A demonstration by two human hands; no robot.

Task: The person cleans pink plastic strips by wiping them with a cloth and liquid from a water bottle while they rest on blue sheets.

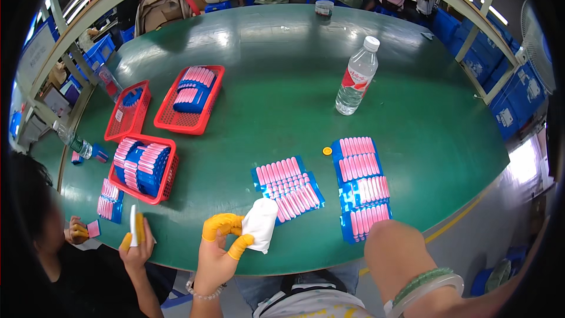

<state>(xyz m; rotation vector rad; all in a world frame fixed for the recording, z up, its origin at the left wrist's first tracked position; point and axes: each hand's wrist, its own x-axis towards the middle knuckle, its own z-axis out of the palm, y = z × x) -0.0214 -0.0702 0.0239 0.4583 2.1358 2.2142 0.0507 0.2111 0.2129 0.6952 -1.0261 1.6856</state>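
My left hand (220, 253), with yellow finger covers on its thumb and fingers, pinches a folded white cloth (260, 225) at the table's near edge. Just beyond the cloth lies a blue sheet (286, 187) bearing rows of slim pink sticks. To its right, a longer strip of blue sheets (361, 185) carries several rows of the same pink sticks. My right hand (393, 253) is beside the near end of that strip, below a green and a white bangle. Its fingers are hidden, so whether it holds anything does not show.
Red baskets (170, 179) with blue-and-pink pieces stand at left. A water bottle (357, 76) stands upright at the back right; a yellow cap (327, 151) lies nearer. At far left, a co-worker's hand (139, 247) holds a white cloth, the other a small pink-and-blue piece (93, 229).
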